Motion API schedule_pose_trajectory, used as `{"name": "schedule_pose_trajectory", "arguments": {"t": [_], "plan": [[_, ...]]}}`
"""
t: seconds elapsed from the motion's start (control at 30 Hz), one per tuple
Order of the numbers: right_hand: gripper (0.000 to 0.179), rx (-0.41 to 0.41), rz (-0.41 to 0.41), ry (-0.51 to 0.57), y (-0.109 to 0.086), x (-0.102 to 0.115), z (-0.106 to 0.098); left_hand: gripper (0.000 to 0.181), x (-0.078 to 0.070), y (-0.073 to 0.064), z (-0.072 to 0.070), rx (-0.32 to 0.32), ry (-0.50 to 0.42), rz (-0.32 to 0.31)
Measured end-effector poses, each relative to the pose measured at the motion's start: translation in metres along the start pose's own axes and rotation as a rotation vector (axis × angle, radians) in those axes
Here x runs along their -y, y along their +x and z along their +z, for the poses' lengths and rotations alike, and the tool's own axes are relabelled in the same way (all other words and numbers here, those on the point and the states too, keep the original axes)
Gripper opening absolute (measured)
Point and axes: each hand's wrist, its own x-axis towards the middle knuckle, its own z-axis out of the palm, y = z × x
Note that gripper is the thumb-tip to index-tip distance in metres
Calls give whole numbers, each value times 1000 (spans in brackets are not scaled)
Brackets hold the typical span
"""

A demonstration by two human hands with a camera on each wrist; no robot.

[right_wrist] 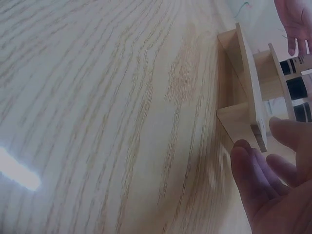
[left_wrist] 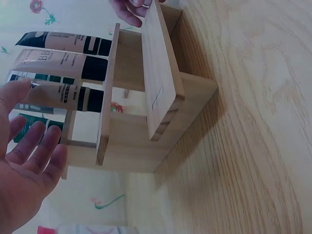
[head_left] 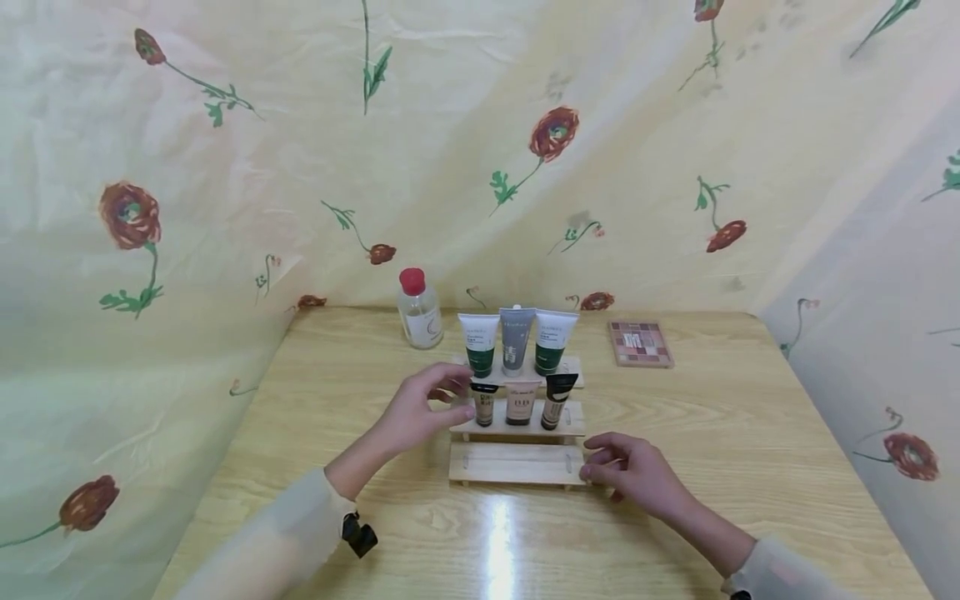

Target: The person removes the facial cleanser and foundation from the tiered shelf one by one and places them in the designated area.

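A three-step wooden display rack (head_left: 517, 463) holds small tubes standing on its upper two steps. My left hand (head_left: 423, 404) is at the rack's left side, fingers parted beside a beige tube with a black cap (left_wrist: 61, 95) on the middle step; its thumb overlaps the tube in the left wrist view. Alongside stand a pink BB tube (head_left: 521, 404) and a black-topped beige tube (head_left: 555, 402). On the top step are a grey tube (head_left: 515, 342) and two white-and-green tubes (head_left: 480, 343). My right hand (head_left: 637, 475) sits at the right end of the bare lowest step, its fingers loosely bent around that end.
A clear bottle with a red cap (head_left: 412, 282) stands behind the rack to the left. To the right at the back lies a flat makeup palette (head_left: 641, 343). Flower-patterned cloth (head_left: 450, 150) hangs behind the wooden table (head_left: 360, 533).
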Motion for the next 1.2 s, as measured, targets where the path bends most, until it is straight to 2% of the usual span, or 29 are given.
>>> {"name": "schedule_pose_trajectory", "arguments": {"t": [0.17, 0.33, 0.63, 0.9, 1.2], "plan": [[45, 6, 8, 3, -1, -1, 3, 45, -1, 3, 3, 16, 8, -2], [51, 13, -12, 16, -1, -3, 7, 41, 1, 5, 5, 24, 23, -6], [54, -3, -22, 13, -1, -2, 8, 39, 3, 8, 8, 35, 9, 23], [57, 17, -30, 25, -3, -2, 9, 31, 6, 8, 12, 27, 22, 55], [57, 27, -45, 44, -4, -5, 9, 29, 2, 8, 14, 16, 20, 6]]}}
